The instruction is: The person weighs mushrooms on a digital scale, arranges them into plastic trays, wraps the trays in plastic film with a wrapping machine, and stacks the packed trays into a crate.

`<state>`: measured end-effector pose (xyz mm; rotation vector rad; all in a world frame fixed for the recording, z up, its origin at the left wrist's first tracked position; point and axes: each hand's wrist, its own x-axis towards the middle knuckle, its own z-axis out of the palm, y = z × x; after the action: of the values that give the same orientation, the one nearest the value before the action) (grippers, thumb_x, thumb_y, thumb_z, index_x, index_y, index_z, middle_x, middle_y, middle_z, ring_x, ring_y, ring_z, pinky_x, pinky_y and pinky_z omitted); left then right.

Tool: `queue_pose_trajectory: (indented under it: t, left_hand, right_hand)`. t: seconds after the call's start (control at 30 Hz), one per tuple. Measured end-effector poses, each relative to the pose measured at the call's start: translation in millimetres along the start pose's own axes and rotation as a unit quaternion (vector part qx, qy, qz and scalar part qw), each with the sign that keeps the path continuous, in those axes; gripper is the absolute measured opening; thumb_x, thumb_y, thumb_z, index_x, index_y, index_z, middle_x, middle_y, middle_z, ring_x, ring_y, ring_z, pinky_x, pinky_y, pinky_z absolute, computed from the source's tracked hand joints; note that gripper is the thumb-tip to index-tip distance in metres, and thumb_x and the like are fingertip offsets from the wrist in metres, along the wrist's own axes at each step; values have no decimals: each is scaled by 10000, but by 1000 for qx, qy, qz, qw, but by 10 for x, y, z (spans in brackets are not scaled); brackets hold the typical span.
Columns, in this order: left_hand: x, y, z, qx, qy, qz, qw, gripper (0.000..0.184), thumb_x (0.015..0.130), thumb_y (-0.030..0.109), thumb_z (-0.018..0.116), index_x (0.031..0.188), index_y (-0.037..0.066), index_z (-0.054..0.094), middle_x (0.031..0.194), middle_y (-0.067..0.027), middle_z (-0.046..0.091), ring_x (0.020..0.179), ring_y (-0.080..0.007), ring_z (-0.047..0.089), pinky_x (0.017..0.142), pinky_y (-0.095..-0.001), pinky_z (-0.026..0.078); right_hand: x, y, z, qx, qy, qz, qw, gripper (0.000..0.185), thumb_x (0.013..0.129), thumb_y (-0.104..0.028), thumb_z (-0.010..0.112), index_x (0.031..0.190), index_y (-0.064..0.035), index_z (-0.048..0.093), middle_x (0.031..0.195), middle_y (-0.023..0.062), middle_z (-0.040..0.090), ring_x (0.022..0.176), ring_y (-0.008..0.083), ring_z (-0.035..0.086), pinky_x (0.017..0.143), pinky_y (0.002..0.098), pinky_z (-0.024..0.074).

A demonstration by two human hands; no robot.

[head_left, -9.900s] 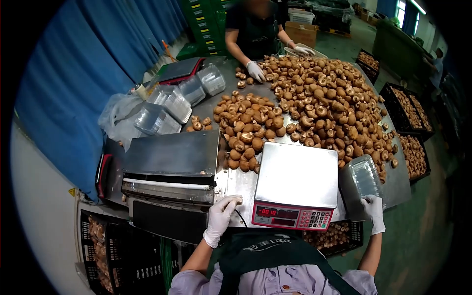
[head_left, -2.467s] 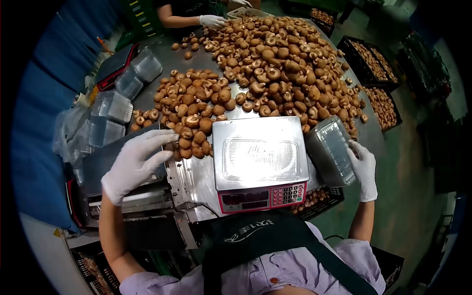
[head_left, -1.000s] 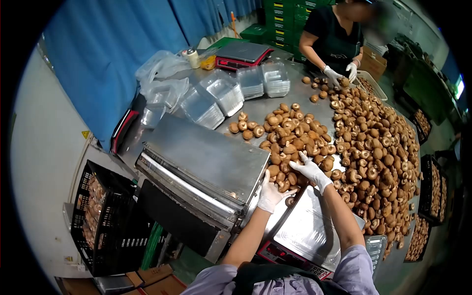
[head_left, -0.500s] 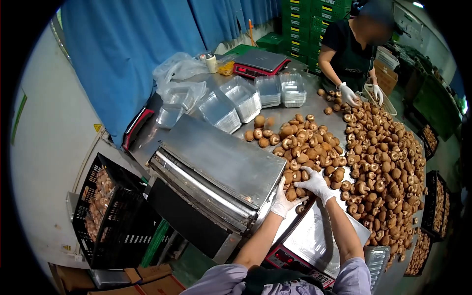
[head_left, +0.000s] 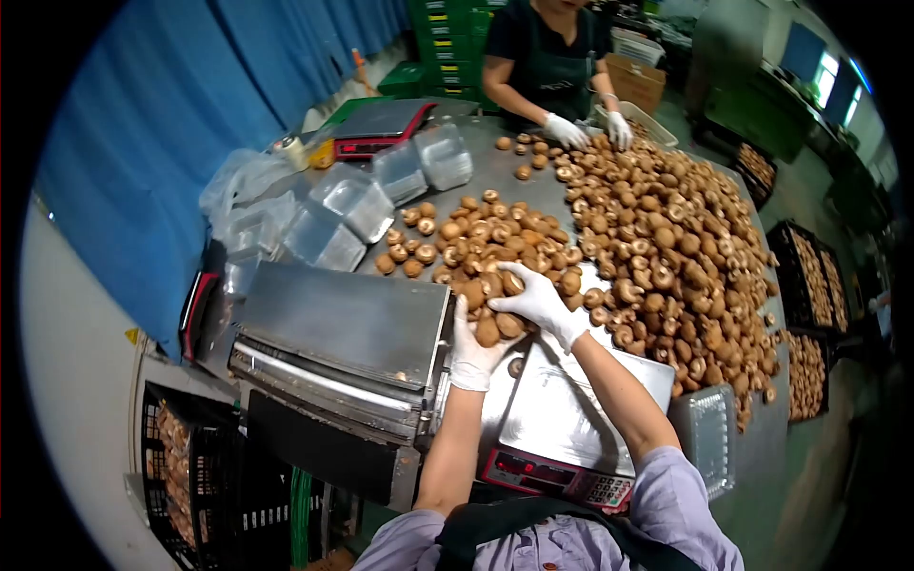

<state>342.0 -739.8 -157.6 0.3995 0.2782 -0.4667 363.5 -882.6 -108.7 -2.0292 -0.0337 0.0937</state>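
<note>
Both gloved hands cup several brown mushrooms point(head_left: 488, 330) between them at the near edge of the smaller mushroom pile point(head_left: 505, 231). My left hand point(head_left: 471, 354) curls under them from the left, beside the metal sealing machine point(head_left: 343, 319). From the right, my right hand point(head_left: 539, 306) bends its fingers over the same mushrooms. Just below the hands is the scale point(head_left: 571, 419) with a red front, a clear tray lying on its plate, partly hidden by my right forearm. One loose mushroom point(head_left: 516, 366) sits by the scale's left edge.
A large mushroom heap point(head_left: 676, 257) covers the right of the table. Clear trays point(head_left: 352, 200) are stacked at the back left, near a second scale point(head_left: 381, 124). More trays point(head_left: 709, 433) stand right of the scale. A co-worker's gloved hands point(head_left: 566, 131) touch mushrooms at the far side.
Since the earliest frame, both hands have come together at the smaller pile, and the right has left the trays. A clear tray now lies on the scale. Just lately, mushrooms have been gathered between the hands.
</note>
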Motion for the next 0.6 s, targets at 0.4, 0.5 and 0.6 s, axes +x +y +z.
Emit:
queue_pose_trajectory:
  t: [0.4,0.5,0.6]
  left_hand:
    - [-818,-780,621,41,4,-61,997,611,858,474,593,1297,80,431,1253,-138,520,1162,-305,522,981,-503,446]
    - [-1129,-1104,543,61,-34,-90,993,575,880,448,574,1301,83,433,1265,-138,505,1183,-305,506,993,-491,436]
    - [-1271,-1335,375,74,-54,-133,987,580,891,461,546,1300,67,425,1275,-139,494,1193,-297,500,1005,-452,432]
  right_hand:
    - [-1370,-27,-640,127,130,-60,982,687,666,-189,821,1274,-65,524,1219,138,576,1130,231,555,969,345,452]
    - [-1939,85,-639,133,171,-5,976,667,677,-185,821,1256,-23,532,1203,146,579,1113,216,560,948,331,458]
    - [-2316,229,-538,135,217,25,966,639,683,-186,821,1235,-14,548,1159,151,598,1084,208,571,940,323,456]
